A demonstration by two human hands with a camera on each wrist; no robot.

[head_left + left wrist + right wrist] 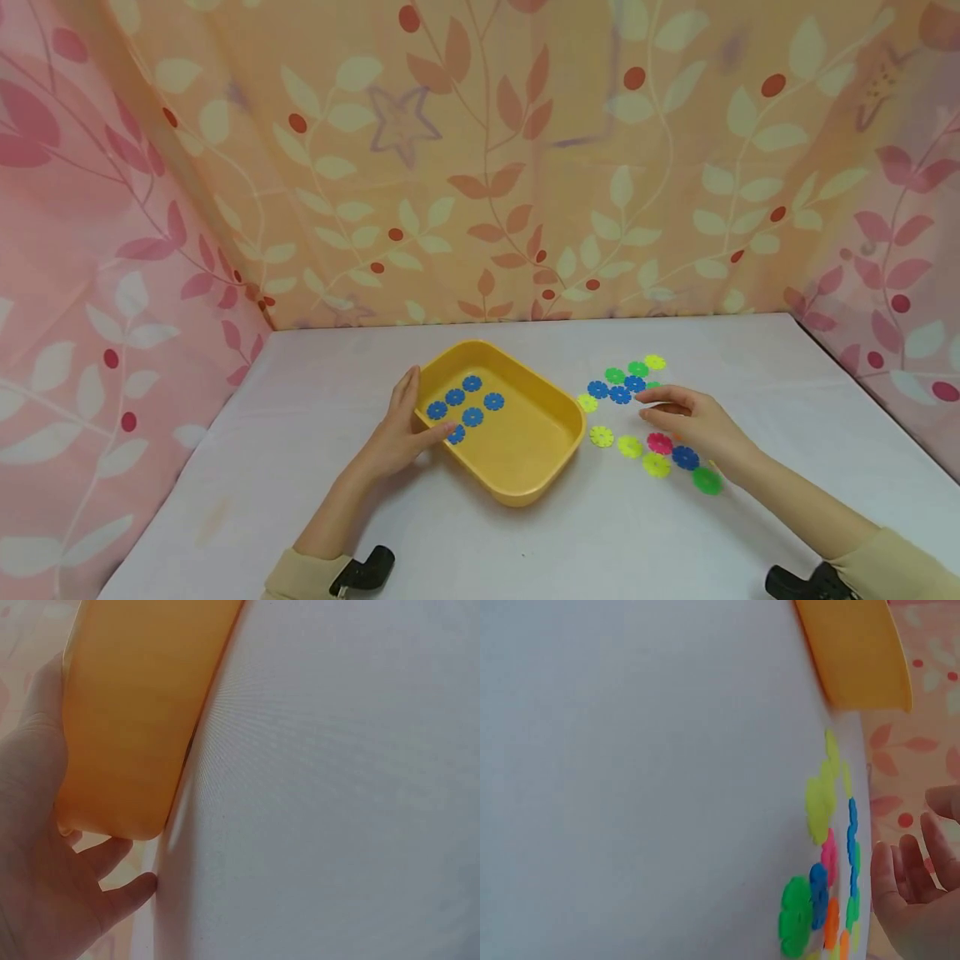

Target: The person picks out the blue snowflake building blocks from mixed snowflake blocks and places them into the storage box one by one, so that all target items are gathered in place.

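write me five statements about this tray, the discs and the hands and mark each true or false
1. The left hand grips the yellow tray at its rim. True.
2. Every disc in the yellow tray is purple. False: the six showing there are blue discs.
3. The right hand is outside the yellow tray. True.
4. Everything green is inside the yellow tray. False: the green discs in view are outside it, on the table.
5. A pink disc is outside the yellow tray. True.

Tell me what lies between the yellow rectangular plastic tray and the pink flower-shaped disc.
In the head view, a yellow flower-shaped disc lies nearer the tray, and a second yellow disc nearer the pink disc.
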